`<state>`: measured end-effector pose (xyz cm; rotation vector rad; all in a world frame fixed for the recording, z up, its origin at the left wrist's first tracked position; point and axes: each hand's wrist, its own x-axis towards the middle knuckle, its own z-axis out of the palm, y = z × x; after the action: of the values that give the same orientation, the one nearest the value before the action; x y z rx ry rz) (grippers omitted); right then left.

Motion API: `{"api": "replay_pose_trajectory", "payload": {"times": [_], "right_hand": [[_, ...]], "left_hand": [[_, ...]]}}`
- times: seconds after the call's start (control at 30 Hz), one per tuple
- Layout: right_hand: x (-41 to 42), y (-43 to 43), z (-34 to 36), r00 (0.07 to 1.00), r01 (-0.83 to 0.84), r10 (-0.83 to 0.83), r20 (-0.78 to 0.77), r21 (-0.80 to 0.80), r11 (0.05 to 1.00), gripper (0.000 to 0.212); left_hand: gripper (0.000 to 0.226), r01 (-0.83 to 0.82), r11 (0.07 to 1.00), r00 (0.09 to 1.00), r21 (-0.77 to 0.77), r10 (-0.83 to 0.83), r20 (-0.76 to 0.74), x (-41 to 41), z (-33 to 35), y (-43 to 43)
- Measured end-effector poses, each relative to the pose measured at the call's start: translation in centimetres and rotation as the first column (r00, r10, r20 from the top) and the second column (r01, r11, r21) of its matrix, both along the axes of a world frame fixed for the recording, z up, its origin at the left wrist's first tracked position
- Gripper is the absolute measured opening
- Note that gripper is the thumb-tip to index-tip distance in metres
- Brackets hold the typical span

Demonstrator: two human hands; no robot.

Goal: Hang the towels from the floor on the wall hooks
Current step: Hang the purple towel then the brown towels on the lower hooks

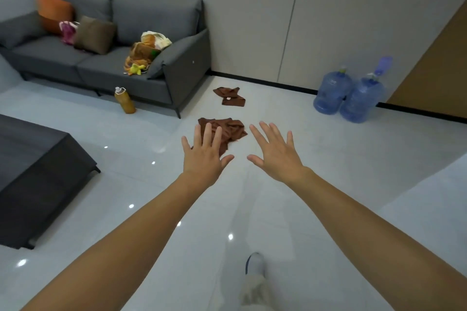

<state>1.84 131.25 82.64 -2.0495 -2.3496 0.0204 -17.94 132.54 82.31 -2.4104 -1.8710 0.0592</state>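
Pale glossy floor tiles (341, 184) run up to a grey panelled wall, and a dark grey sofa (101, 63) stands against it. Two crumpled brown towels lie on the floor off the sofa's arm end. The farther towel (229, 96) lies just past that arm, near the wall's black skirting. The nearer towel (232, 129) lies out from the sofa's front corner leg, further from the wall.

Both bare arms stretch forward from the sofa's open side towards the nearer towel, backs of the hands up. The left hand (204, 156) has its fingers straight and spread, holding nothing. Its fingertips overlap the sofa-side part of the nearer towel (whether they touch the cloth cannot be told). The right hand (275, 154) is equally flat and splayed, also empty. It lies over bare tile just beside the towel's edge away from the sofa.

An amber-filled bottle (124, 100) stands on the floor against the sofa's front. An orange cushion (51, 11), a brown cushion (94, 34) and a heap of orange-and-cream cloth (145, 50) sit on the sofa. A dark low table (32, 171) stands in front of it. Two blue water jugs (348, 96) stand by the wall, well apart from the sofa, beyond the towels.
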Motion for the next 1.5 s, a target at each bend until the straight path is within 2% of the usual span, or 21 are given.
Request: {"api": "replay_pose_trajectory", "payload": {"times": [0.47, 1.03, 1.23, 1.5], "right_hand": [[2.1, 26.4, -2.6, 0.985, -0.168, 0.165, -0.054, -0.051, 0.984, 0.077], [-5.4, 57.9, -11.4, 0.973, -0.228, 0.231, 0.0, -0.17, 0.959, 0.077], [-5.9, 66.4, -20.0, 0.95, -0.305, 0.312, 0.008, -0.193, 0.933, 0.078], [-4.5, 74.0, -41.7, 0.923, -0.378, 0.384, -0.016, -0.221, 0.899, 0.077]], "left_hand": [[0.078, -0.174, 0.981, 0.984, -0.086, 0.17, -0.053, 2.0, -1.5, 21.9], [0.079, -0.183, 0.97, 0.983, -0.158, 0.175, -0.06, -5.5, -10.6, 52.2], [0.078, -0.252, 0.943, 0.967, -0.217, 0.239, -0.085, -5.3, -19.3, 59.2], [0.079, -0.327, 0.908, 0.945, -0.262, 0.311, -0.102, -3.7, -41.9, 65.3]]}}
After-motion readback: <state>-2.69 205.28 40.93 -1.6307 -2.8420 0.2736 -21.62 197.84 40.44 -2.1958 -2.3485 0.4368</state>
